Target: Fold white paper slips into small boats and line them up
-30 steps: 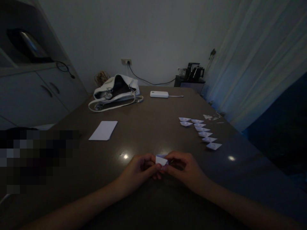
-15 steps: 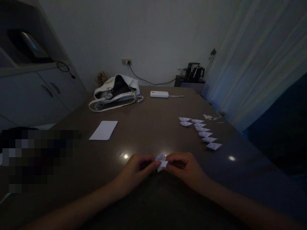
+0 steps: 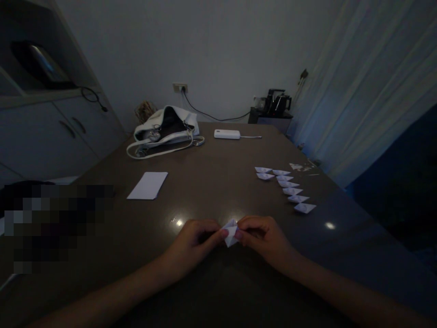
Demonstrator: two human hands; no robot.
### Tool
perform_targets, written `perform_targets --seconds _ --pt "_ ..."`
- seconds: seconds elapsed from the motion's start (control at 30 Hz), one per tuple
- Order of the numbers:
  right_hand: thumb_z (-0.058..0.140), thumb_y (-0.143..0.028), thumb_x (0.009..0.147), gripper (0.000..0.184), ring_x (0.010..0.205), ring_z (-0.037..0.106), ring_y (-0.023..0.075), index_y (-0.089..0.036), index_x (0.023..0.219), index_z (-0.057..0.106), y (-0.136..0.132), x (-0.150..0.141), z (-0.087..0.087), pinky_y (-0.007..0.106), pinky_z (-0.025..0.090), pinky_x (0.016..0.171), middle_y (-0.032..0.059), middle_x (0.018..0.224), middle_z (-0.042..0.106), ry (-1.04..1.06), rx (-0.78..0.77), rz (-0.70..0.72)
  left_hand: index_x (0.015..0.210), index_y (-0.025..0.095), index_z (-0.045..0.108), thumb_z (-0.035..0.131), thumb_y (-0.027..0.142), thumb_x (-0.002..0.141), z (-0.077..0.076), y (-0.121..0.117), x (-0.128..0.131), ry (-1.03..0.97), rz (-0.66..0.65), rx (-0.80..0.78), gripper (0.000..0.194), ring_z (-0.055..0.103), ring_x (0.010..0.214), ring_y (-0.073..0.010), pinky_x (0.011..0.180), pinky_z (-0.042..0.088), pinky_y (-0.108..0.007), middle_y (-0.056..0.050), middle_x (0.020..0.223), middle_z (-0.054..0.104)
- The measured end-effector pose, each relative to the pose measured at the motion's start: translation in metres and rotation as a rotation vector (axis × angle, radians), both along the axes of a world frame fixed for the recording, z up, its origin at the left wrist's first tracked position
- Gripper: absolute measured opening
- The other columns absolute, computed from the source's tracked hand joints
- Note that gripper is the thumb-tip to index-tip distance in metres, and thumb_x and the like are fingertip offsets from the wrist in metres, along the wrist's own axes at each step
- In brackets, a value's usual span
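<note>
A small piece of folded white paper [image 3: 231, 230] is held between my two hands above the near middle of the table. My left hand [image 3: 198, 237] pinches its left side, thumb in front. On the opposite side, my right hand [image 3: 261, 234] grips the paper between thumb and fingers. The paper has a pointed lower tip and a peaked top, with an opening between its folds. Several folded paper boats [image 3: 292, 192] stand in a slanting row to the right, beyond my right hand.
A stack of white paper [image 3: 148, 186] lies on the brown table [image 3: 211, 182] at left. Behind it sits a white handbag [image 3: 167, 130]. A white power bank [image 3: 227, 134] with a short cable is at the back. Paper scraps [image 3: 300, 167] lie near the right edge.
The folded paper has changed shape between my fingers: its front flap now lies as a diamond with a lower point. My right thumb has come onto its front. The other things have stayed put.
</note>
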State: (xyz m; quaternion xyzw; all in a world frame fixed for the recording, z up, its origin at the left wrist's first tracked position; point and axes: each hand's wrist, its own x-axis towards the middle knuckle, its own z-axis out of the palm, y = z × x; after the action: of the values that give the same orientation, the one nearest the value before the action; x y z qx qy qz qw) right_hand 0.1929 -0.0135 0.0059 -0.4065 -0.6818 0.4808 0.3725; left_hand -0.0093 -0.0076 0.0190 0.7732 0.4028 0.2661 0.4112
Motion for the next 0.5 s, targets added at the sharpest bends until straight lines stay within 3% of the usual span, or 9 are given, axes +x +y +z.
perform_targets --seconds 0.07,0.13,0.2,0.5 --pt "0.064 -0.03 0.082 0.018 0.06 0.053 0.0108 -0.017 0.07 0.069 0.0004 -0.0007 0.0004 0.021 0.039 0.055 0.0005 0.067 0.061 0.007 -0.021 -0.003 0.084 0.014 0.061 0.06 0.035 0.084 0.0002 -0.0012 -0.0007 0.001 0.065 0.114 0.02 0.056 0.067 -0.0143 0.06 0.044 -0.023 -0.003 0.074 0.061" --pt "0.065 -0.029 0.081 0.018 0.058 0.052 0.0102 -0.016 0.069 0.069 0.0003 -0.0019 0.0013 0.021 0.038 0.053 0.0001 0.064 0.06 0.015 -0.047 -0.005 0.089 0.015 0.059 0.068 0.031 0.078 -0.0009 -0.003 -0.0014 -0.009 0.086 0.268 0.022 0.057 0.072 -0.0157 0.063 0.046 -0.025 -0.005 0.083 0.062" --pt "0.066 -0.03 0.08 0.017 0.059 0.053 0.0101 -0.017 0.069 0.071 -0.0002 -0.0033 0.0019 0.021 0.038 0.053 0.0002 0.065 0.061 0.035 -0.069 0.006 0.089 0.015 0.058 0.067 0.026 0.078 -0.0035 -0.0051 -0.0017 -0.009 0.056 0.383 0.018 0.057 0.076 -0.0161 0.065 0.047 -0.025 -0.006 0.088 0.061" --pt "0.068 -0.036 0.079 0.025 0.063 0.061 0.0115 -0.02 0.098 0.072 -0.0023 -0.0065 -0.003 0.022 0.047 0.058 0.0012 0.076 0.07 0.138 -0.194 0.026 0.089 0.015 0.058 0.053 0.014 0.085 -0.0062 -0.009 0.0028 -0.015 0.039 0.424 0.007 0.058 0.075 -0.0152 0.067 0.047 -0.025 -0.007 0.085 0.062"
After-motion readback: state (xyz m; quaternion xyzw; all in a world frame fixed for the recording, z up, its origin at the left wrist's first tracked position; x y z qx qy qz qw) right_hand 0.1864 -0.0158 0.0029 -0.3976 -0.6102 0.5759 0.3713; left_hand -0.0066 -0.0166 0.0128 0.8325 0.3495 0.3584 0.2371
